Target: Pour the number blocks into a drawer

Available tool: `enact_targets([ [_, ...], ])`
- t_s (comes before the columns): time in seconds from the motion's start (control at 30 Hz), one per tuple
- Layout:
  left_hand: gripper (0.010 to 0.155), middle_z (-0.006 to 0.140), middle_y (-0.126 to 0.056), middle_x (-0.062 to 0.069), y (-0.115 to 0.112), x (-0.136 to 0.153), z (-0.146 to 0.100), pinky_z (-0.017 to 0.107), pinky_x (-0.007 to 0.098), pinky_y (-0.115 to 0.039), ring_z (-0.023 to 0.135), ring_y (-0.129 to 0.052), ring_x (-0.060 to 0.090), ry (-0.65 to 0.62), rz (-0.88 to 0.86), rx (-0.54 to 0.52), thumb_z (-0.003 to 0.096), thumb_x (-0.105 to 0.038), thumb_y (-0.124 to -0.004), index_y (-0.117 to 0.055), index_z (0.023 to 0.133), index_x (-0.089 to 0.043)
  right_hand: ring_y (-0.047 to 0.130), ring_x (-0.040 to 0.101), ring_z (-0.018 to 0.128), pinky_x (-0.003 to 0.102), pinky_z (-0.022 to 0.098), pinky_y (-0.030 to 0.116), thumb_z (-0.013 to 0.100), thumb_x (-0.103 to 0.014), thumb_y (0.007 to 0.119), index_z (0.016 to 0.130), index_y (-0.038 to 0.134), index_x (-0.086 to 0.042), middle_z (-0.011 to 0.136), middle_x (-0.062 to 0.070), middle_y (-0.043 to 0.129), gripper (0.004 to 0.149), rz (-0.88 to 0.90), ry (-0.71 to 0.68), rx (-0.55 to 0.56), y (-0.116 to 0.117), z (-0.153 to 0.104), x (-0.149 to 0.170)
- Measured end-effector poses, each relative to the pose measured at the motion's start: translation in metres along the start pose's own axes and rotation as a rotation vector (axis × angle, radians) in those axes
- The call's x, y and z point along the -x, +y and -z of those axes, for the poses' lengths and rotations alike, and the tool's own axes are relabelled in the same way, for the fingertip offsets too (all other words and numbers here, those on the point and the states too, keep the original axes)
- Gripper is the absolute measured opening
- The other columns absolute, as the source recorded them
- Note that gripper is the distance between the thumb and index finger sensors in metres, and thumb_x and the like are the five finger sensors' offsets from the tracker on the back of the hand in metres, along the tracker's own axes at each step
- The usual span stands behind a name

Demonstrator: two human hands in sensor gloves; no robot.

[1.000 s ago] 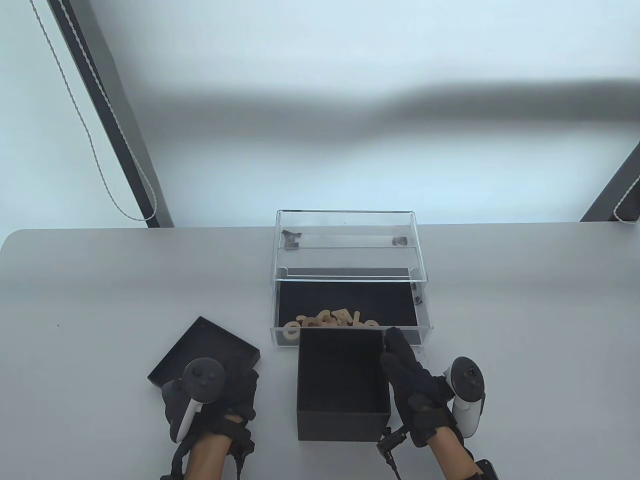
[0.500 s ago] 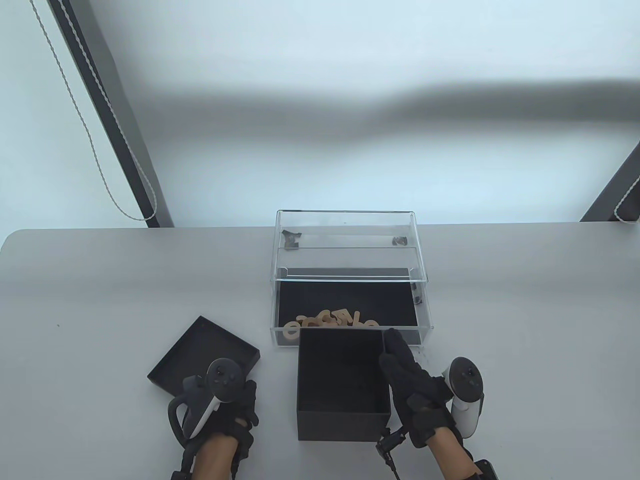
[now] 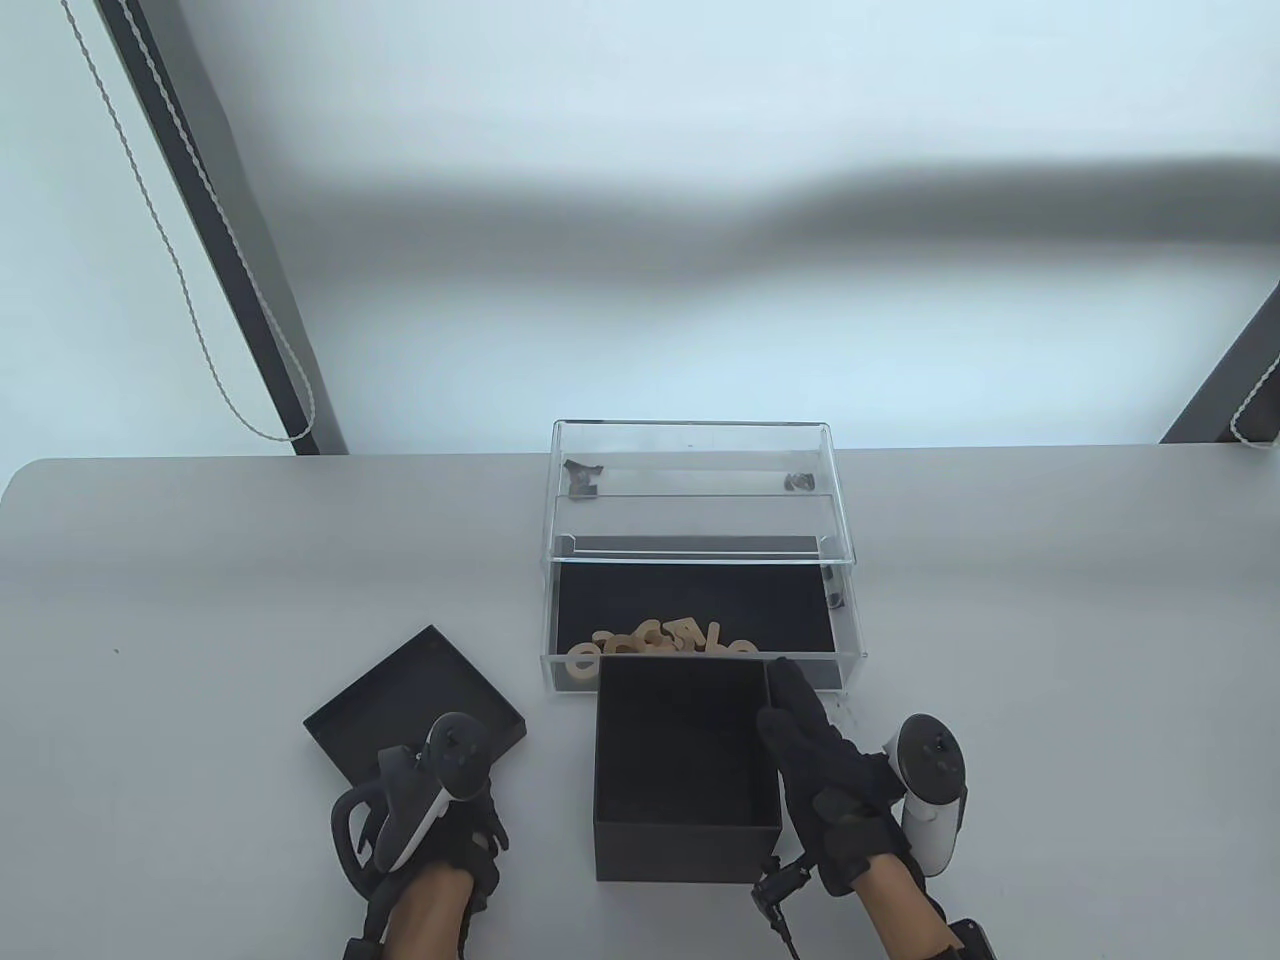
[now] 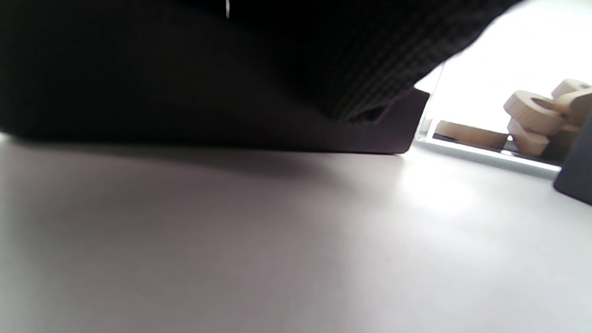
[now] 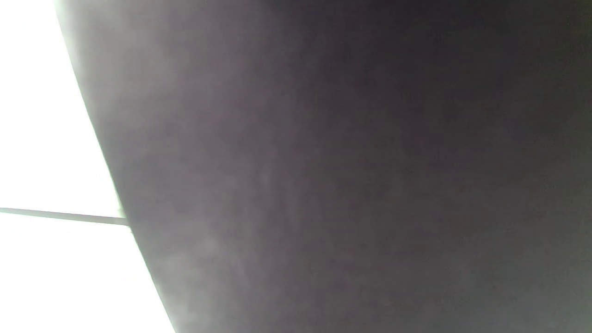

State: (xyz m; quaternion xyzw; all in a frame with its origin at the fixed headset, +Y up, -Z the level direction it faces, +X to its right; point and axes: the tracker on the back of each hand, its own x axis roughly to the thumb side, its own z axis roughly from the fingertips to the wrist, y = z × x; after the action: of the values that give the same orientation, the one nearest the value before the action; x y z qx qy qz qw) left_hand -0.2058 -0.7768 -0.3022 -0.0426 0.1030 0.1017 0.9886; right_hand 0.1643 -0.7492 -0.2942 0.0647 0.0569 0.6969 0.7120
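Several wooden number blocks [image 3: 660, 640] lie heaped at the near edge of the open, black-lined drawer [image 3: 700, 590] of a clear acrylic case [image 3: 690, 450]; they also show in the left wrist view [image 4: 536, 115]. A black box [image 3: 685, 850] stands upright and empty just in front of the drawer. My right hand [image 3: 795, 715] holds its right wall, which fills the right wrist view [image 5: 347, 162]. My left hand [image 3: 465, 800] grips the near corner of the flat black lid [image 3: 400, 690], left of the box. In the left wrist view the lid [image 4: 231, 115] hangs slightly above the table.
The grey table [image 3: 1050, 650] ends at a rounded far edge just behind the case. Beaded blind cords [image 3: 200, 340] hang by the window frame at the far left and far right. The box corner [image 4: 576, 171] stands close to the lid.
My left hand has pulled back toward me and turned, and the lid has shifted a little to the right and rotated with it. My right hand and the box have stayed put.
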Motion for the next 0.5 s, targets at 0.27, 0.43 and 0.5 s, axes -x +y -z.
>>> enact_targets([
  [0.27, 0.043, 0.1, -0.088, 0.006, 0.013, 0.007, -0.002, 0.073, 0.065, -0.058, 0.092, -0.082, 0.038, 0.006, -0.122, -0.085, 0.0438, -0.04, -0.082, -0.086, 0.084, -0.026, 0.036, 0.062, 0.093, 0.073, 0.063, 0.04, 0.05, -0.047, 0.068, 0.104, 0.033, -0.009, 0.109, 0.028, 0.031, 0.075, 0.002, -0.003, -0.002, 0.0, 0.0, -0.001],
  [0.43, 0.044, 0.096, -0.091, 0.005, 0.03, 0.011, -0.007, 0.072, 0.064, -0.06, 0.087, -0.087, 0.037, 0.015, -0.249, -0.182, 0.0443, -0.041, -0.081, -0.085, 0.086, -0.027, 0.036, 0.062, 0.093, 0.073, 0.063, 0.04, 0.05, -0.047, 0.069, 0.104, 0.033, -0.009, 0.109, 0.028, 0.031, 0.075, 0.002, -0.005, 0.0, 0.0, 0.0, -0.001],
  [0.5, 0.044, 0.094, -0.093, 0.005, 0.037, 0.012, -0.01, 0.071, 0.063, -0.061, 0.085, -0.089, 0.036, 0.016, -0.31, -0.218, 0.0446, -0.041, -0.08, -0.084, 0.086, -0.028, 0.036, 0.062, 0.093, 0.073, 0.063, 0.04, 0.05, -0.047, 0.069, 0.104, 0.034, -0.009, 0.109, 0.028, 0.032, 0.075, 0.002, -0.006, 0.0, 0.0, 0.0, -0.001],
])
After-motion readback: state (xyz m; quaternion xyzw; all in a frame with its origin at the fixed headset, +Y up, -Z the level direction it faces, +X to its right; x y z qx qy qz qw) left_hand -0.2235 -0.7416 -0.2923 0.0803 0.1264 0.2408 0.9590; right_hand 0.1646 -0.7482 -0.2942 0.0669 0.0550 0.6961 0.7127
